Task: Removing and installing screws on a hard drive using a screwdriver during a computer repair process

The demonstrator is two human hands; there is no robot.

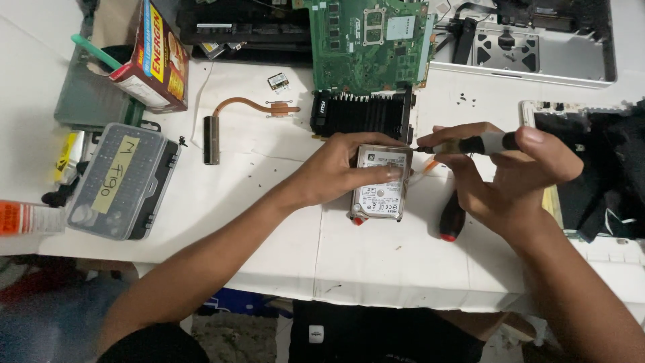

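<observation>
A small silver hard drive (380, 190) with a white label lies on the white table (269, 222). My left hand (342, 168) rests over its upper left side and pins it down, fingers across the top. My right hand (510, 175) grips a thin screwdriver (470, 144) with a black and white handle, held level, its tip at the drive's upper right corner. A second screwdriver with a black and red handle (451, 222) lies under my right hand, to the right of the drive.
A green circuit board (369, 44) and a black finned part (363, 114) lie behind the drive. A copper heat pipe (235, 114), a clear bit case (121, 181), a red box (151, 57) and an opened laptop shell (537, 47) surround them. Loose screws dot the table.
</observation>
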